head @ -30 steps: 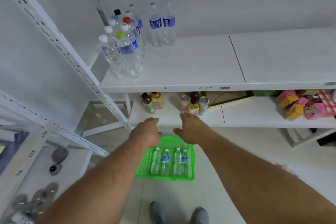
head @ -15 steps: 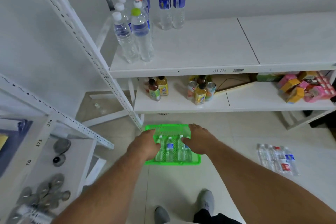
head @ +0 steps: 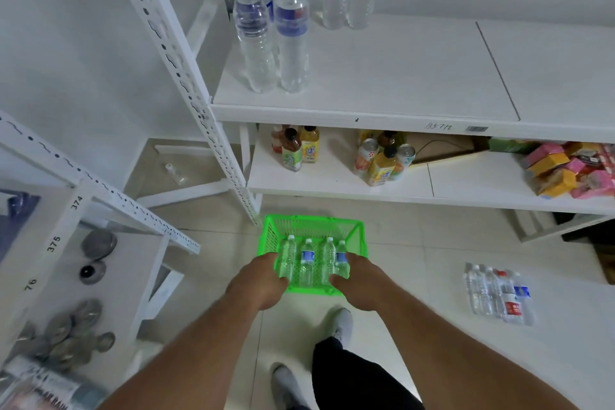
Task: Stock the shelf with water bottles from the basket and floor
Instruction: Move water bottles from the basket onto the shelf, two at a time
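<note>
A green plastic basket (head: 312, 226) stands on the floor below the shelf, with several small water bottles (head: 307, 261) lying in it side by side. My left hand (head: 258, 281) is at the basket's near left wall, thumb inside and fingers curled over the rim. At the near right wall, my right hand (head: 361, 281) holds the same way. More small bottles (head: 499, 293) lie on the floor to the right. Several tall water bottles (head: 289, 27) stand at the left end of the white upper shelf (head: 399, 76).
The lower shelf (head: 332, 183) holds juice bottles, cans (head: 382, 160) and pink and yellow boxes (head: 565, 170). A slanted white upright (head: 186, 83) stands just left of the basket. Another rack (head: 83, 276) with metal discs is on my left. My feet (head: 342, 323) are behind the basket.
I have bent lower. Both hands dropped from above the basket to its near corners and closed round its side walls. The floor bottles on the right came into view.
</note>
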